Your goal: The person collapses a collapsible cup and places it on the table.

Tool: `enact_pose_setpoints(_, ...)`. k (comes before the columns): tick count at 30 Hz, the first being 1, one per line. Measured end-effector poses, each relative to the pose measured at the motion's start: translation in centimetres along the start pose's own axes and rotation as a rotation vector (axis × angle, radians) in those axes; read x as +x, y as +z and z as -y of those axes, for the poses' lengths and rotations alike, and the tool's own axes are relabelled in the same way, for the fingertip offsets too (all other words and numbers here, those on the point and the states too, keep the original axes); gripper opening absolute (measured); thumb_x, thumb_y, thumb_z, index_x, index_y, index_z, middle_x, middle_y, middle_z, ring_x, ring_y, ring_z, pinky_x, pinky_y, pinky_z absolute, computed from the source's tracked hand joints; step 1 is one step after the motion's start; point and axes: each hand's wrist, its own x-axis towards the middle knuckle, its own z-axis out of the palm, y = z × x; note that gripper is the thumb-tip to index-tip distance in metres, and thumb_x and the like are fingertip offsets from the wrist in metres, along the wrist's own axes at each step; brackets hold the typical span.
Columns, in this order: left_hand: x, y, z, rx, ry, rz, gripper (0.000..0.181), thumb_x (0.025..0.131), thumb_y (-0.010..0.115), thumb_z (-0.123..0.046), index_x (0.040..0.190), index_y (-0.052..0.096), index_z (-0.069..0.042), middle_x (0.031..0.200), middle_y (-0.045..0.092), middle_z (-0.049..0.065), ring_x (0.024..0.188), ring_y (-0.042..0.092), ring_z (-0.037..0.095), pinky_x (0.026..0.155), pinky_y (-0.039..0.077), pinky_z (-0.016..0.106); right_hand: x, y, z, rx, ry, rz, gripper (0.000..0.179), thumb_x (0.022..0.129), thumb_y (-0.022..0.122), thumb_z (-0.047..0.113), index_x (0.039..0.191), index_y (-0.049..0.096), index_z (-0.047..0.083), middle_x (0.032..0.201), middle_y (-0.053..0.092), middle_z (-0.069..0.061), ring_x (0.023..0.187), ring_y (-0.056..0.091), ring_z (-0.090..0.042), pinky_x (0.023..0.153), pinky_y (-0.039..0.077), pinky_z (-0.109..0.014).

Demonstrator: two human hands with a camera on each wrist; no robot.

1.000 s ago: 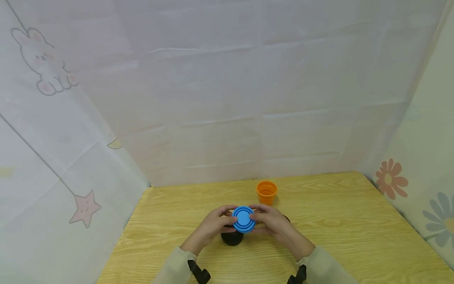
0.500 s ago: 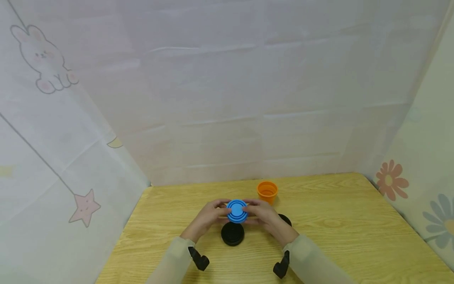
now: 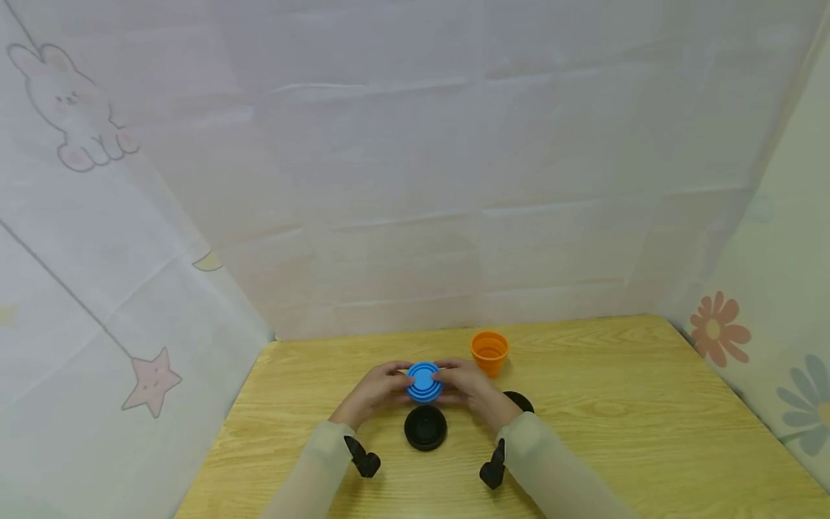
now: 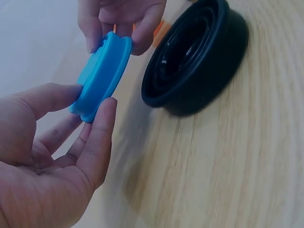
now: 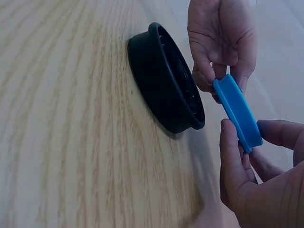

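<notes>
A blue collapsible cup, folded flat into rings, is held above the table between both hands. My left hand pinches its left edge, thumb on the ringed face and fingers behind. On the opposite edge my right hand grips it the same way. Both wrist views show the blue cup tilted on edge between the fingertips. Just nearer than the cup, a round black ringed piece with a raised rim lies on the table; it looms large as a black piece in the right wrist view.
An orange collapsible cup stands expanded behind my right hand. Beside my right wrist lies another round black object, partly hidden by the forearm. The wooden table runs back to a pale cloth backdrop.
Both hands have carried the blue cup a little left and farther away, uncovering the near black piece. More of the other black object shows beside my right wrist.
</notes>
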Motion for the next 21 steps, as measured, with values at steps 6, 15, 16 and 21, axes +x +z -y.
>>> enact_pose_setpoints(6,0.8,-0.6,0.4,0.013,-0.025,-0.044,0.051,0.098,0.067,-0.013,0.143,0.051,0.004,0.118,0.064,0.017,0.097,0.068,0.020,0.087,0.060,0.040,1.2,0.7,-0.1,-0.049,0.005,-0.053,0.046,0.091,0.073,0.008,0.135,0.061,-0.001,0.110,0.071,-0.017,0.083,0.072,-0.021,0.072,0.063,-0.041)
enact_pose_setpoints(15,1.2,-0.9,0.2,0.053,-0.035,-0.059,0.050,0.099,0.065,-0.013,0.144,0.051,0.003,0.110,0.061,0.014,0.096,0.067,0.022,0.088,0.059,0.042,2.2,1.3,0.0,-0.100,0.017,-0.105,0.041,0.096,0.066,0.010,0.135,0.062,0.001,0.110,0.071,-0.015,0.082,0.070,-0.017,0.074,0.062,-0.039)
enact_pose_setpoints(16,1.3,-0.9,0.2,0.061,-0.034,-0.060,0.050,0.099,0.065,-0.013,0.144,0.051,0.002,0.111,0.061,0.015,0.097,0.067,0.023,0.088,0.059,0.042,2.2,1.3,0.0,-0.103,0.017,-0.107,0.041,0.096,0.065,0.011,0.136,0.062,0.000,0.108,0.071,-0.014,0.082,0.069,-0.017,0.075,0.062,-0.038)
enact_pose_setpoints(21,1.6,-1.0,0.2,0.076,-0.020,-0.056,0.049,0.099,0.063,-0.011,0.143,0.050,0.005,0.112,0.061,0.018,0.098,0.066,0.025,0.089,0.059,0.043,2.5,1.2,-0.1,-0.091,0.028,-0.109,0.038,0.100,0.060,0.021,0.131,0.064,-0.002,0.090,0.067,-0.009,0.074,0.066,-0.015,0.074,0.062,-0.037)
